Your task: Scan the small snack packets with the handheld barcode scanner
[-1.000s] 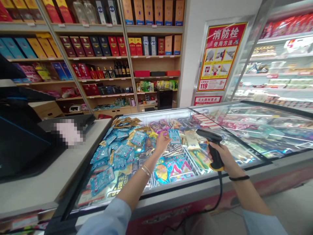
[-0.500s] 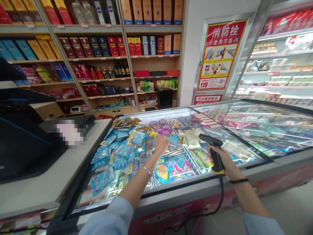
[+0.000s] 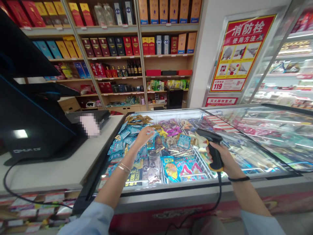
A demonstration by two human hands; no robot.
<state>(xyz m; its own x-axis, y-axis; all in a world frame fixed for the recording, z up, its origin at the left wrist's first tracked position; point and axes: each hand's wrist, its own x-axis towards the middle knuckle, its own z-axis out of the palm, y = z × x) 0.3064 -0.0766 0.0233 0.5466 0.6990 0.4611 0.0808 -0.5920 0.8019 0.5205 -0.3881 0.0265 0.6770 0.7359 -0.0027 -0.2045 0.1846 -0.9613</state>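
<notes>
Blue packets [image 3: 125, 134] lie below the left hand's [image 3: 144, 134] fingertips, pinch unclear; the right hand's [image 3: 225, 158] curled fingers should steady the scanner [image 3: 215, 156].

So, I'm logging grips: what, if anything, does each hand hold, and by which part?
The right hand grips the black scanner by its handle. The left hand is over blue packets; whether it holds one cannot be told.

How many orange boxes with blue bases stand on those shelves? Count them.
8. Six orange boxes stand in a row on the top visible shelf; two more stand at the right end of the shelf below. Others may be hidden behind.
</notes>
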